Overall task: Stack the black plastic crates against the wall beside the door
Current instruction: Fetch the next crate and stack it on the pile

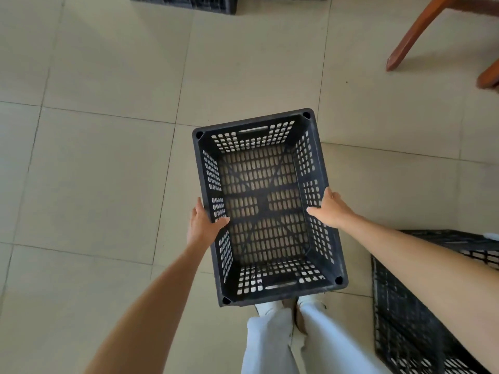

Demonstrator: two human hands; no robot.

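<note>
Both grips are closed on the black perforated plastic crate [263, 202], one on each long side wall. The left hand [205, 225] takes the rim at the crate's 9 o'clock side. Its thumb lies over the edge and points inward, while its fingers run down the outside of the wall, mostly hidden. The right hand [333, 210] mirrors it at 3 o'clock, with the thumb tip inside the rim and the knuckles and fingers wrapped over the outer face. Both wrists are nearly straight. The bare forearms reach forward and converge from 7 and 4 o'clock.

The crate is empty and sits level with its open top up. Its long axis runs from about 5 to 11 o'clock, with a slotted handle hole in each short end. It is held in front of the person's pale trousers [270, 344], and its near end covers the feet. The beige tiled floor [108, 157] shows through the slotted bottom.

A second black slotted crate [405, 306] stands on the floor at 4 o'clock, partly behind the right forearm. At 12 o'clock the edge of another black crate [189, 4] is cut by the frame. Reddish-brown wooden furniture legs [415, 33] slant in at 1 to 2 o'clock.
</note>
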